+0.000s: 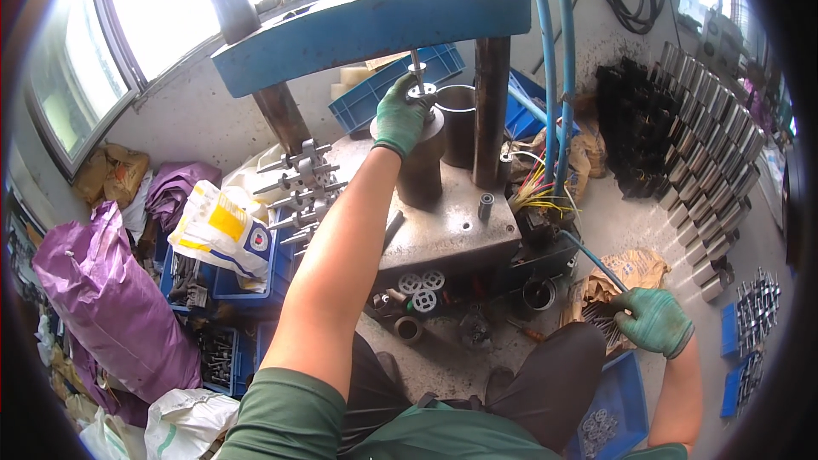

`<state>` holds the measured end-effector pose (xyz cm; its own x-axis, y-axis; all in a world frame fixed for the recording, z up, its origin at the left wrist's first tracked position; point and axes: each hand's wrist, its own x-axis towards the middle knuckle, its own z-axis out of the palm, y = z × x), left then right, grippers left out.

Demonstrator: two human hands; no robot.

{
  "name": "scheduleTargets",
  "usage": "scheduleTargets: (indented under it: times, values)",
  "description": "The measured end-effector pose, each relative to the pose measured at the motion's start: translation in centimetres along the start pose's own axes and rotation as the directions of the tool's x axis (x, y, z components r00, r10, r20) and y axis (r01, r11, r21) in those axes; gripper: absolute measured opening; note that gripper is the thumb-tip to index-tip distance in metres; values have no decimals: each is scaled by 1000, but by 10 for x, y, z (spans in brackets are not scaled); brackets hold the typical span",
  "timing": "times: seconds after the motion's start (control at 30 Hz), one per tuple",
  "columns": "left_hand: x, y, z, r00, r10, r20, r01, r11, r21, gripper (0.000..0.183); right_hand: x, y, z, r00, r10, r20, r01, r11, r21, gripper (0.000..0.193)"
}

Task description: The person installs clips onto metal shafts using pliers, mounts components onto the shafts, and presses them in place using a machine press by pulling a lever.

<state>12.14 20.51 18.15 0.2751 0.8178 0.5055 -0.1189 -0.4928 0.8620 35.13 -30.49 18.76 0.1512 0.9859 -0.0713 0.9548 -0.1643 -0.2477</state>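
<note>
My left hand [400, 122], in a green glove, reaches up under the blue crossbeam [375, 34] of a press. Its fingers close around a round metal disc with holes [421, 90], from which a thin shaft [416, 60] rises. Beneath the disc stands a thick dark steel cylinder [419, 175] on the press bed [456, 230]. Low on the right, my gloved right hand [654, 322] is wrapped round the end of a long blue lever [594, 259], which slants up to the foot of the press.
Blue hoses [564, 77] hang beside a press column [491, 111]. Shafted metal parts [302, 187] are stacked left of the bed. Several perforated discs [423, 299] lie below its front edge. A purple sack [115, 298] leans at left; steel tubes [711, 162] stand in rows at right.
</note>
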Motion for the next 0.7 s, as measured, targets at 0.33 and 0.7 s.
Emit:
scheduleTargets:
  times: [0.33,0.7]
  values:
    - [5,-7,1,1000,19,-5,-18,997,80,55,14,0,-12,947,-65,-314,36,995,-98,29]
    - [7,-10,-1,1000,-27,9,27,999,16,54,147,37,-96,387,-259,-885,130,965,-226,25]
